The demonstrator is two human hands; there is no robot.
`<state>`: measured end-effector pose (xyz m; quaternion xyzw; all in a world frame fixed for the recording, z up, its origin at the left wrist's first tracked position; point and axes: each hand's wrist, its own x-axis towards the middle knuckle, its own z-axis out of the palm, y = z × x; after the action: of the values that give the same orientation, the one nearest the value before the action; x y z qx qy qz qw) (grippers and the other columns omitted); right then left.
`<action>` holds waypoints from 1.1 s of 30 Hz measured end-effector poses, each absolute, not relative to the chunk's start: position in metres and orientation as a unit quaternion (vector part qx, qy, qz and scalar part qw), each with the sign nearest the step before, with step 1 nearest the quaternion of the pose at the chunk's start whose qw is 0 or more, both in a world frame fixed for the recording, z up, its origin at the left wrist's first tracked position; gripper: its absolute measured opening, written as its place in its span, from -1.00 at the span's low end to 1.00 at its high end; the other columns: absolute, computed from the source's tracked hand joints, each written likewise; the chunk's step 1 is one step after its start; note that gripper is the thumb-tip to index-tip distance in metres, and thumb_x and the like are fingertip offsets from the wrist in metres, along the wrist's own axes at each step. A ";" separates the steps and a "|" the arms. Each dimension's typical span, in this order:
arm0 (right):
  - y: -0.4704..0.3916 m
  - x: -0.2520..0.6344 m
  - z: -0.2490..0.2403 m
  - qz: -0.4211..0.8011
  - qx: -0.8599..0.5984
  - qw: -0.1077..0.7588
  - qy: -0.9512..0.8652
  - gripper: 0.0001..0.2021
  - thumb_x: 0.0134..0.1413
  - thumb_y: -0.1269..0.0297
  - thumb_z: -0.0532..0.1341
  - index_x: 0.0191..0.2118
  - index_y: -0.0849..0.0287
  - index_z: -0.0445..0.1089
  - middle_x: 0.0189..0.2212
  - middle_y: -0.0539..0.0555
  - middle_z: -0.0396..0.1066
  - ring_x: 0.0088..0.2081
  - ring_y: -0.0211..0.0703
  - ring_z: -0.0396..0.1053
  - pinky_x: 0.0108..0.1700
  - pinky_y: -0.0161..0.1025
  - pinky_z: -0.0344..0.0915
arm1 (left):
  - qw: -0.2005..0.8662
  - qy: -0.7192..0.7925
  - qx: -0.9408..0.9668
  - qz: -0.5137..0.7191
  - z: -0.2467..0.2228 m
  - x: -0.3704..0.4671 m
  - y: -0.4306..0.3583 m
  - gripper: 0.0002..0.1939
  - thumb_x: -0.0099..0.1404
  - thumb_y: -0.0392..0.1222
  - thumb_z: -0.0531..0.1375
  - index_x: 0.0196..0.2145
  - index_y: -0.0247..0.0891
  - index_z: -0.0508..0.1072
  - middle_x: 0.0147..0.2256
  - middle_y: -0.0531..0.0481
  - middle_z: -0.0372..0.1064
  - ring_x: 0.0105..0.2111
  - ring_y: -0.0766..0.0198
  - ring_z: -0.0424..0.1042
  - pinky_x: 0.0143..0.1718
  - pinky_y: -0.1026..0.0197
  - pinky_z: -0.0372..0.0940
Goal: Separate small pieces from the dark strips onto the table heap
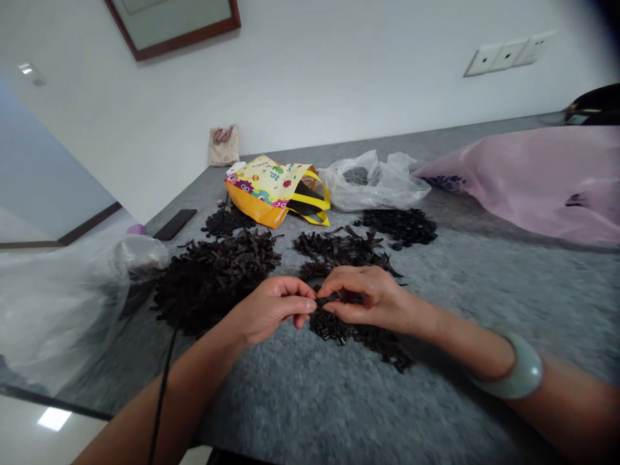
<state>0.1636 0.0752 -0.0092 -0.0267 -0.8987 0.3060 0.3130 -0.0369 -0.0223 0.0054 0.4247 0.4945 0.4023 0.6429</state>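
Observation:
Near the middle of the grey table point(310, 400), my left hand point(278, 305) and my right hand point(365, 296) meet, fingertips almost touching. Between them is a small black strip piece point(328, 299), pinched by the thumb and finger of each hand. Its exact shape is too small to make out. Under and beside my right hand lie small black pieces point(334, 328), partly hidden by it. Just beyond is a heap of short black strips point(339, 247). A larger heap of dark strips point(217, 271) spreads left of my left hand.
Farther back are a yellow patterned bag point(271, 184), a clear plastic bag point(375, 187) of grey pieces, and black discs point(402, 226). A pink bag point(537, 181) covers the right back. At left lie a dark phone point(175, 225) and clear plastic point(58, 310). A thin cord point(162, 394) crosses my left forearm.

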 end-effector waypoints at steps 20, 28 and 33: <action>0.075 0.163 -0.004 0.338 -0.050 0.312 -0.887 -0.91 0.23 0.34 0.28 -0.19 0.21 0.50 -0.40 0.01 0.46 -0.39 -0.32 0.38 -0.34 -0.37 0.29 | 0.622 0.491 0.454 0.407 0.005 -0.039 -0.022 -0.86 0.05 -0.24 0.27 -0.38 -0.29 0.47 -0.58 0.16 0.29 -0.58 0.43 0.21 -0.42 0.24 0.11; 0.069 0.158 -0.011 0.594 -0.191 0.236 -0.745 -0.76 0.16 0.12 0.34 -0.17 0.18 0.51 -0.46 -0.02 0.44 -0.49 -0.34 0.38 -0.46 -0.39 0.36 | 0.499 0.532 0.537 0.424 0.003 -0.040 -0.019 -0.83 0.20 -0.10 0.28 -0.39 -0.27 0.47 -0.53 0.13 0.32 -0.50 0.38 0.28 -0.40 0.27 0.15; 0.076 0.153 -0.016 0.673 -0.231 0.197 -0.675 -0.74 0.06 0.09 0.38 -0.27 0.19 0.51 -0.57 -0.04 0.41 -0.55 -0.35 0.37 -0.53 -0.43 0.39 | 0.469 0.541 0.557 0.421 0.008 -0.038 -0.019 -0.85 0.20 -0.13 0.25 -0.40 -0.27 0.46 -0.52 0.11 0.33 -0.48 0.36 0.30 -0.40 0.27 0.20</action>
<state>0.1534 0.0755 -0.0158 -0.2308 -0.6751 0.6726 0.1966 -0.0377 -0.0191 0.0083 0.5572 0.5410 0.4209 0.4687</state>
